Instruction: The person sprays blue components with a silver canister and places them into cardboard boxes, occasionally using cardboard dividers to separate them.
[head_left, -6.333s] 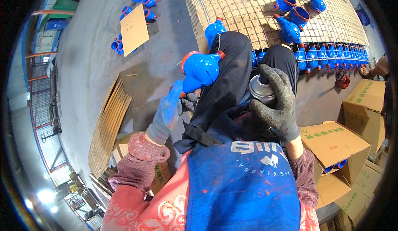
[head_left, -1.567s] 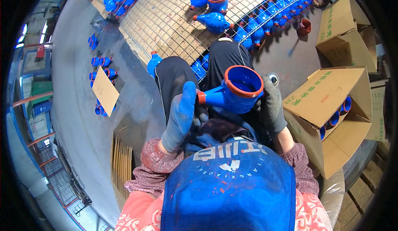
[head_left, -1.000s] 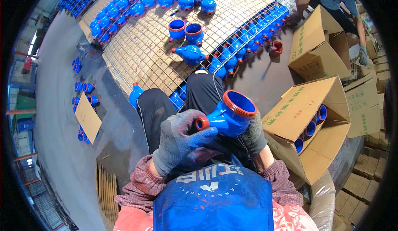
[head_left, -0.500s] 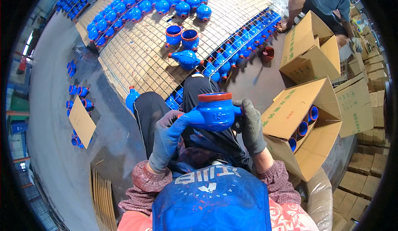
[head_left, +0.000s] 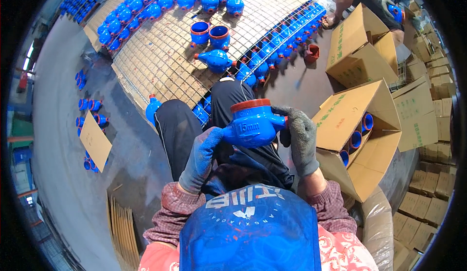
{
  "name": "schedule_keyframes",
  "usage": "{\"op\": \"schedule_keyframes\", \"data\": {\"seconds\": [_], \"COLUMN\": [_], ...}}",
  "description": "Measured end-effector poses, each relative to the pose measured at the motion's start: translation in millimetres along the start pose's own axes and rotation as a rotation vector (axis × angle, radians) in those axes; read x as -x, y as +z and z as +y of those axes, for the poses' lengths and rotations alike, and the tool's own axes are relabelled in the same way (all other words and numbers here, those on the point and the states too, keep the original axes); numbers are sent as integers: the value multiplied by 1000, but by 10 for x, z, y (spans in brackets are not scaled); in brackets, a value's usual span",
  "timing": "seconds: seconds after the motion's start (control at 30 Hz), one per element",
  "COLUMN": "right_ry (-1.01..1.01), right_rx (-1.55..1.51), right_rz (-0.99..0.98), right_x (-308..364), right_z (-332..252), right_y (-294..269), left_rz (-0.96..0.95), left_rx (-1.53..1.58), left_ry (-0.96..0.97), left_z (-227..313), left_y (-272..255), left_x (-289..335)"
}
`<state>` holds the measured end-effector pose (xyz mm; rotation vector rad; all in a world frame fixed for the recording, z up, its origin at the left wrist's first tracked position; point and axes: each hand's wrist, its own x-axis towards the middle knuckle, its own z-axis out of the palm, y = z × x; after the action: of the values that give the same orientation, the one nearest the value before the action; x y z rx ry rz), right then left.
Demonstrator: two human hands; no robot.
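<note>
My left hand (head_left: 200, 157) and right hand (head_left: 302, 137) pinch a blue fitting (head_left: 250, 131) between them, one at each end.
Both are closed on its side spouts (head_left: 279, 121); it sits level over my thighs (head_left: 175, 139), its red threaded rim (head_left: 250, 105) facing up. Past them, two upright fittings (head_left: 219, 37) stand mouth-up on the wire mesh (head_left: 165, 54), and a tipped fitting (head_left: 215, 60) lies nearby. To my right, an open cardboard box (head_left: 350, 110) has packed fittings (head_left: 355, 139) inside.

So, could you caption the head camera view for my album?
Left hand and right hand, both gloved, hold a blue, red-rimmed fitting near a mesh-covered board bearing more blue fittings.
</note>
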<state>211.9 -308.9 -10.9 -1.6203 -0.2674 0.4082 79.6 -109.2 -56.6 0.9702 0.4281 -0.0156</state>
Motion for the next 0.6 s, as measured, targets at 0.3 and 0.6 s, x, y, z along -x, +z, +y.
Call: {"op": "schedule_keyframes", "data": {"seconds": [0.3,0.6], "right_ry": [-10,98], "right_rx": [-24,-123], "right_rz": [-65,-135], "right_x": [-25,-18], "right_z": [-50,38], "right_y": [-117,-352], "left_rz": [-55,-4], "left_rx": [-202,1], "left_ry": [4,-63], "left_z": [-37,1], "left_y": [-8,95], "left_x": [3,-55]}}
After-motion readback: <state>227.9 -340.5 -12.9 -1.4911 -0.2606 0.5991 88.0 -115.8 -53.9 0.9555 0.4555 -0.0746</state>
